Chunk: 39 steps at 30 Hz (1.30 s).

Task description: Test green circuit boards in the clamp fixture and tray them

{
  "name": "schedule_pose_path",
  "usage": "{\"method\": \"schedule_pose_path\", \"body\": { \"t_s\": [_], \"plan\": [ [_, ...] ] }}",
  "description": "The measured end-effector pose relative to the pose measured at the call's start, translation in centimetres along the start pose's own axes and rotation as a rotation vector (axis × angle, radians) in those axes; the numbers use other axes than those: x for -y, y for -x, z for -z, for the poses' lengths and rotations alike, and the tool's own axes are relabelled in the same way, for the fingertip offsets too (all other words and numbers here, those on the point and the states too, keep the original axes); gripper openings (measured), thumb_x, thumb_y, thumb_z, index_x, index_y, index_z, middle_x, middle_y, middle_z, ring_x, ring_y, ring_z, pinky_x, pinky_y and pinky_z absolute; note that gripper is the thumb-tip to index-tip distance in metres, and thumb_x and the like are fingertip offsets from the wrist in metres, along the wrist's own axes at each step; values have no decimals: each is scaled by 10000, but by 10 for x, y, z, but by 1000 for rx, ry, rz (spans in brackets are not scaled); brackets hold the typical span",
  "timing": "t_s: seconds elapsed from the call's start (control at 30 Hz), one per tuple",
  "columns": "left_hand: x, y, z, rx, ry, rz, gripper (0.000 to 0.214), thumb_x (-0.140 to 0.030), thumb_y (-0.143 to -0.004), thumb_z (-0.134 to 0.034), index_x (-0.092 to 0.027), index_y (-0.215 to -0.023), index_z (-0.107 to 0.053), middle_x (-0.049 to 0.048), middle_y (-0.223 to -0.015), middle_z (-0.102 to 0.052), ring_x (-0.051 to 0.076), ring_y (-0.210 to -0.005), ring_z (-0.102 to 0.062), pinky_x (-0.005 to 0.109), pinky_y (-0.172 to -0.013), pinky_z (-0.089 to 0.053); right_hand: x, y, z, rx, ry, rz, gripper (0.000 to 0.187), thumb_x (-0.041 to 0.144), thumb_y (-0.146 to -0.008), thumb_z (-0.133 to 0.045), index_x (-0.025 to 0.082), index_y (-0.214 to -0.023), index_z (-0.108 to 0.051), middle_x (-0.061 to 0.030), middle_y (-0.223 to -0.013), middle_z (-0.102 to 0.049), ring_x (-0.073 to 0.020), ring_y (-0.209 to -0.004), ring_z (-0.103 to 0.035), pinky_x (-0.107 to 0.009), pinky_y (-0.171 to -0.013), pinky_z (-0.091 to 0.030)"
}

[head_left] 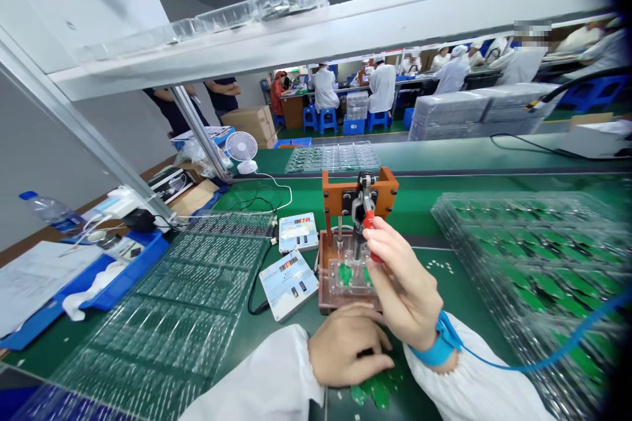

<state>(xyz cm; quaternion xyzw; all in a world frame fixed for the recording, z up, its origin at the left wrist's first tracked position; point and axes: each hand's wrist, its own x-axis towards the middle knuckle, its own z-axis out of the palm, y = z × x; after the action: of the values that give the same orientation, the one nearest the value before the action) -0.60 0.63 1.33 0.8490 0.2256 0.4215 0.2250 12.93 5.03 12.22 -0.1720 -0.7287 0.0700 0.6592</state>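
My right hand (402, 283) is closed around the red handle (369, 220) of a toggle clamp on an orange-framed press fixture (333, 194). Under the clamp, a clear plate (336, 284) sits in the fixture with green circuit boards (345, 272) showing in it. In front of the fixture's base my left hand (348, 345) lies low over the bench, its fingers curled in toward the thumb. Whatever they may hold is hidden. Loose green circuit boards (379, 389) lie on the bench just below that hand.
Two white control boxes (289, 284) with red digits stand left of the fixture. Clear trays (197, 296) spread farther left; stacked trays of green boards (538, 276) stand at right. A blue wrist cord (523, 367) runs right. A small fan (241, 148) and shelf (296, 46) are behind.
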Motion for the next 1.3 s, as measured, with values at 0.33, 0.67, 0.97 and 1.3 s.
{"method": "schedule_pose_path", "body": {
  "t_s": [0.33,0.67,0.97,1.3],
  "plan": [
    [-6,-21,128,79,-134,623,290,-397,-1004,-583,-187,-890,-748,50,-945,-777,198,-913,-721,331,-912,-543,0,-1,-1,10,-13,-1,679,-69,-885,-561,268,-1474,-554,-57,-1381,-678,-269,-1406,-556,-503,-1161,-535],
    [64,-36,164,771,-677,955,1249,-603,-641,-874,-186,-1643,-256,164,-1725,21,447,-1577,70,617,-1265,-139,-1,-2,3,58,-6,14,666,-41,-908,-546,270,-1496,-521,-74,-1408,-659,-292,-1431,-527,-538,-1135,-549],
    [66,-37,161,807,-684,967,1239,-554,-638,-894,-184,-1639,-265,177,-1726,-29,438,-1583,65,633,-1258,-155,0,-2,3,62,19,14,629,-24,-914,-554,264,-1472,-538,-76,-1377,-682,-294,-1435,-525,-529,-1139,-547],
    [64,-27,179,799,-705,965,1265,-637,-597,-848,-178,-1630,-280,181,-1724,-33,464,-1578,21,610,-1261,-157,-1,-1,4,62,16,11,633,-29,-911,-554,268,-1470,-538,-79,-1383,-675,-293,-1434,-526,-522,-1132,-553]
  ]
}}
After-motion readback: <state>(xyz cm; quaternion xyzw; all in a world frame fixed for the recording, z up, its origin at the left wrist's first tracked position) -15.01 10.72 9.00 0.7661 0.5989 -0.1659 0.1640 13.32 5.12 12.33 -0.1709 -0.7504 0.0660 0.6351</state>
